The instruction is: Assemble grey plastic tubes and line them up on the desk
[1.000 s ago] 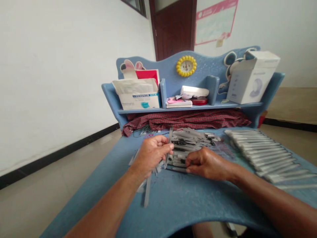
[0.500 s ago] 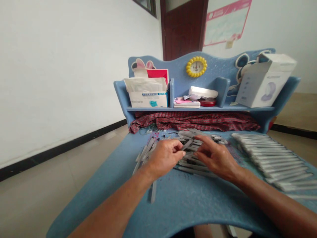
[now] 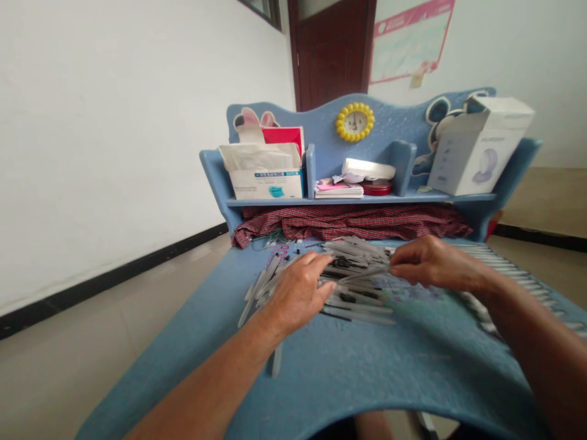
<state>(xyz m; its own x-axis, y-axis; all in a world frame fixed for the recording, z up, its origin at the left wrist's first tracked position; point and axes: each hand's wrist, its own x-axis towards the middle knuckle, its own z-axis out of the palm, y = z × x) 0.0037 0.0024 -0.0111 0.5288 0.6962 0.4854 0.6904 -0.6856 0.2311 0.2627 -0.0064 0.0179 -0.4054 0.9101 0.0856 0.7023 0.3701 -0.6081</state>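
A blue plastic bench (image 3: 348,366) carries a loose pile of thin grey pen-like sticks (image 3: 353,253). The left hand (image 3: 298,293) lies on the pile's near edge, fingers flat and holding nothing. The right hand (image 3: 431,266), fingers pinched, seems to hold one grey stick (image 3: 364,275) just above the pile.

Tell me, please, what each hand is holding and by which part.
The right hand pinches one grey stick at its end nearest that hand; the left hand lies flat on the pile of sticks, gripping nothing.
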